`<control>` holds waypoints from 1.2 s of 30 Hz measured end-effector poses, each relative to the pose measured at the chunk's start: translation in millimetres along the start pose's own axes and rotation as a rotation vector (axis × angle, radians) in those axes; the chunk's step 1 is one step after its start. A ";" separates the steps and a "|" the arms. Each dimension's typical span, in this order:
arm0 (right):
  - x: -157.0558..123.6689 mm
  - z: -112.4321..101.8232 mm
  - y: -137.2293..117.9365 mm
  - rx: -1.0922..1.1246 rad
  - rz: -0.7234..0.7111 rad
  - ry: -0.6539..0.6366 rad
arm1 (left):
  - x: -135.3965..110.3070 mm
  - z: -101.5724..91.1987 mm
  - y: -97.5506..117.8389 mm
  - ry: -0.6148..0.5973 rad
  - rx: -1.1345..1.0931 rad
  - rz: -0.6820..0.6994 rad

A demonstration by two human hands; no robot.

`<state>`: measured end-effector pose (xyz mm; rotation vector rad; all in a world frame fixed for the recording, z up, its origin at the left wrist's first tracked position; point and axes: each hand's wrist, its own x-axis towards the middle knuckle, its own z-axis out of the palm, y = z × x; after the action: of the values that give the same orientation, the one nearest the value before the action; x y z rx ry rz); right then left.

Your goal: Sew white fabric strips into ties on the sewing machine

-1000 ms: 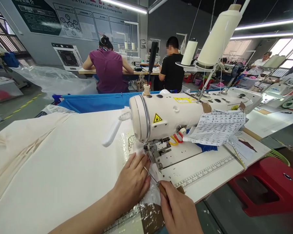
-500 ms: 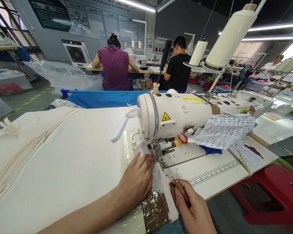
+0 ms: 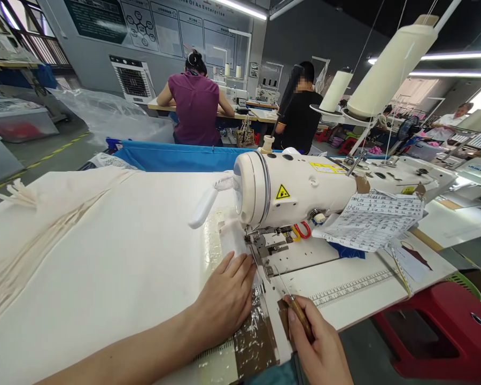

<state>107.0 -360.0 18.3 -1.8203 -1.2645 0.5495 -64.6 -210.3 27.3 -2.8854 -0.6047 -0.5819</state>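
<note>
My left hand [image 3: 223, 299] lies flat, fingers together, on a narrow strip of white fabric [image 3: 234, 240] just left of the presser foot [image 3: 264, 247] of a white sewing machine [image 3: 292, 187]. My right hand [image 3: 320, 350] grips a wooden-handled awl [image 3: 296, 313]. Its thin metal tip points up toward the presser foot across the machine bed. Clear tape [image 3: 252, 331] covers the table edge between my two hands.
A wide white worktable [image 3: 104, 256] spreads left, with cream fabric strips [image 3: 20, 195] at its far edge. A paper sheet [image 3: 377, 216] hangs off the machine. Thread cones [image 3: 388, 69] stand above. A red stool [image 3: 444, 331] sits right. Two people work at tables behind a blue bin [image 3: 172, 158].
My right hand with the awl moved right, away from my left hand, and the tip now points at the presser foot. The camera view shifted slightly left.
</note>
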 end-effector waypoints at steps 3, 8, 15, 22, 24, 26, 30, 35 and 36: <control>-0.6 1.2 -0.4 0.024 0.020 0.017 | 0.3 0.6 0.9 0.008 0.002 0.001; -3.3 4.2 -2.2 0.137 0.095 0.090 | 0.5 0.5 1.3 0.016 0.006 -0.002; -10.2 5.9 -8.9 0.211 0.194 0.138 | 1.5 2.0 -0.8 0.030 0.017 -0.015; -7.4 17.1 -9.6 0.102 -0.039 0.138 | 6.0 7.1 -6.1 0.022 0.011 -0.040; -0.6 20.3 -12.1 0.066 -0.246 0.087 | 7.8 7.4 -8.1 0.016 0.002 -0.047; 7.9 23.9 -16.4 0.011 -0.417 0.035 | 10.2 6.3 -10.9 0.001 -0.025 -0.060; 24.3 33.3 -24.6 -0.204 -0.543 0.007 | 15.9 1.9 -17.4 -0.076 -0.099 -0.095; 37.2 43.7 -30.8 -0.381 -0.597 0.052 | 19.3 2.3 -23.0 -0.116 -0.125 -0.082; 38.9 45.0 -31.9 -0.408 -0.603 0.060 | 19.3 3.4 -23.6 -0.109 -0.127 -0.079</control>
<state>71.9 -302.7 23.4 -1.6215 -1.8784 -0.1051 -56.9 -181.2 33.0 -3.0405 -0.7260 -0.4920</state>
